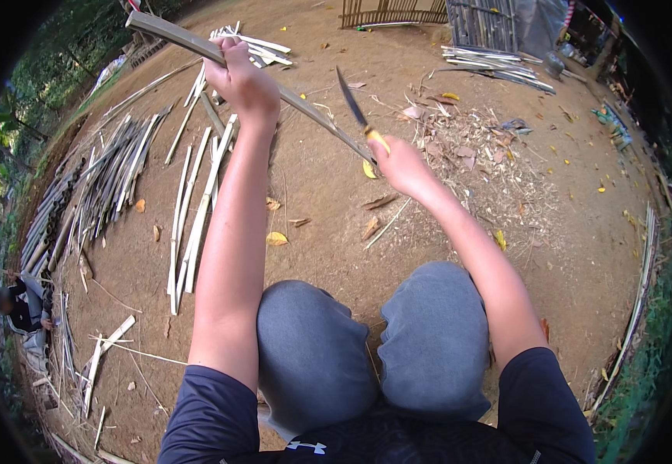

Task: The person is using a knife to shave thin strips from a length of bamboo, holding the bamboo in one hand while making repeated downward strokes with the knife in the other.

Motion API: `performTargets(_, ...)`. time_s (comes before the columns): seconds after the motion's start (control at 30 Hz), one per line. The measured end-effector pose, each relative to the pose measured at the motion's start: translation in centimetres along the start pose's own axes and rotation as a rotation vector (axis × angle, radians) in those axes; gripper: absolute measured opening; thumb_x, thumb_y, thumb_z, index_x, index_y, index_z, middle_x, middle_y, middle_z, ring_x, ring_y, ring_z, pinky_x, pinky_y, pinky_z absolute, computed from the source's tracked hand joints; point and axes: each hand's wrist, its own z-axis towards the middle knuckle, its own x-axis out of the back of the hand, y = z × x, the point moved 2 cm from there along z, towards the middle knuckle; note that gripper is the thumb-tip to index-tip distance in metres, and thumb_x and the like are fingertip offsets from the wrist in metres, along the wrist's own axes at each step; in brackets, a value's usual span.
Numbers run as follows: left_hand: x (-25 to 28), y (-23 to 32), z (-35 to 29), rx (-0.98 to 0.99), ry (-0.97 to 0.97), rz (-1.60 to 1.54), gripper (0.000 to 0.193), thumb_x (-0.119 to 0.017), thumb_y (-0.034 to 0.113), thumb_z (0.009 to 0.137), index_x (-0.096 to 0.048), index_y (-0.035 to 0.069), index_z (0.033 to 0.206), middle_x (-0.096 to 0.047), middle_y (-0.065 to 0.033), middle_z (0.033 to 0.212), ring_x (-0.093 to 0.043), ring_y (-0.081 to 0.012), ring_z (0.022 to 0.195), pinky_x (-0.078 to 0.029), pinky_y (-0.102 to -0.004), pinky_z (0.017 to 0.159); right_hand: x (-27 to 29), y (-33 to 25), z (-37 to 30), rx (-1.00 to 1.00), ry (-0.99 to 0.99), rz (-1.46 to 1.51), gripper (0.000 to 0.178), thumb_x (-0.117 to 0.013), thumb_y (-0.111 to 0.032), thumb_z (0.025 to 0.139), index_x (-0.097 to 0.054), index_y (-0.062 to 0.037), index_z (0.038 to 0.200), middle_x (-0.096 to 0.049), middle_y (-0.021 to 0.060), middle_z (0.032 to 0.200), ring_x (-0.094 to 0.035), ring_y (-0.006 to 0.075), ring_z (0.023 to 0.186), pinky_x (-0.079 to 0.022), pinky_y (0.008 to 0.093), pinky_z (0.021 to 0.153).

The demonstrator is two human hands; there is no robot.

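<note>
My left hand (245, 83) is closed around a long split bamboo strip (313, 114), stretched out well ahead of my knees. The strip slants from the upper left down toward my right hand. In my right hand (403, 165) is a knife with a yellow handle (377, 140) and a dark, slightly curved blade (350, 97) that points up and away. The strip's lower end comes close beside the knife hand; whether they touch I cannot tell. Beneath both hands lies bare brown soil with yellow leaves.
Bamboo poles (108, 174) lie piled at the left, with pale split strips (197, 213) nearer me. Wood shavings (498, 174) cover the ground at the right. A slatted bamboo panel (481, 27) and more strips (498, 68) are at the back. Another person (27, 305) sits at the far left.
</note>
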Motion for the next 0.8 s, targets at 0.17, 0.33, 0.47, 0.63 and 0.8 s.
performTargets(0.17,-0.6,0.5,-0.6,0.013,0.001,0.016,0.013,-0.046,0.010,0.092,-0.042,0.007,0.081,-0.040,0.0026,0.075,-0.036,-0.0071,0.067,-0.028,-0.0243,0.059,-0.9,-1.5,-0.9,0.076,0.183,-0.098,0.040,-0.042,-0.037,0.106,-0.055,0.0006,0.107,-0.068,0.0208,0.071,-0.070,0.0372,0.064,-0.056,0.0461,0.054)
performTargets(0.33,-1.9,0.4,-1.0,0.050,0.003,0.029,0.013,-0.047,0.011,0.091,-0.041,0.007,0.080,-0.039,0.0032,0.074,-0.035,-0.0066,0.066,-0.028,-0.0245,0.058,-2.8,3.4,0.6,0.179,0.309,-0.384,0.033,-0.041,-0.031,0.107,-0.054,-0.0002,0.104,-0.065,0.0170,0.066,-0.068,0.0291,0.054,-0.052,0.0383,0.041)
performTargets(0.47,-0.4,0.7,-0.2,0.011,0.025,0.043,0.010,-0.047,0.008,0.088,-0.041,0.006,0.080,-0.039,0.0017,0.074,-0.036,-0.0080,0.067,-0.030,-0.0257,0.060,-1.5,-1.7,-0.5,0.153,0.272,-0.073,0.034,-0.041,-0.029,0.107,-0.055,0.0010,0.106,-0.065,0.0151,0.063,-0.067,0.0307,0.051,-0.052,0.0412,0.040)
performTargets(0.63,-2.5,-0.1,-1.1,0.019,0.032,-0.003,0.008,-0.046,0.008,0.088,-0.043,0.006,0.082,-0.042,0.0006,0.074,-0.036,-0.0084,0.065,-0.030,-0.0273,0.059,-5.1,5.9,0.4,0.317,0.479,-0.453,0.033,-0.041,-0.029,0.107,-0.054,-0.0001,0.097,-0.062,0.0124,0.056,-0.065,0.0293,0.048,-0.051,0.0405,0.040)
performTargets(0.8,0.0,1.0,-0.2,0.036,0.027,0.054,0.011,-0.045,0.011,0.092,-0.043,0.006,0.082,-0.041,0.0013,0.073,-0.035,-0.0082,0.063,-0.029,-0.0276,0.057,-1.1,-2.5,-1.1,0.126,0.249,-0.040,0.036,-0.038,-0.033,0.108,-0.055,-0.0012,0.101,-0.064,0.0129,0.060,-0.068,0.0345,0.056,-0.055,0.0464,0.049)
